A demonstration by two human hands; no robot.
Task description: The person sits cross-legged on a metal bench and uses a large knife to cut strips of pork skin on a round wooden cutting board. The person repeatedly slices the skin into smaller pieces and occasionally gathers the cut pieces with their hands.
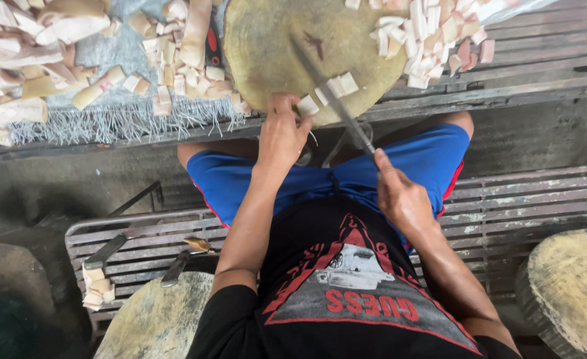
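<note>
Pale, soft-looking strip point(328, 88) lay on the round chopping block point(273, 40); it likely felt slippery, so you pinned its near end with your left hand point(283, 133), fingers curled. Your right hand point(400, 196) gripped the knife point(333, 100) handle.

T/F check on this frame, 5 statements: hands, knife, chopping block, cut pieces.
1. The right hand grips a long-bladed metal knife by its handle. True.
2. The left hand rests in the lap. False: it is at the near edge of the round, worn wooden chopping block, touching a pale cut piece.
3. The knife blade lies across the block. True.
4. The block is bare. False: a few pale cubes sit beside the blade.
5. A heap of pale cut strips lies on grey fringed cloth beside the block. True.
</note>
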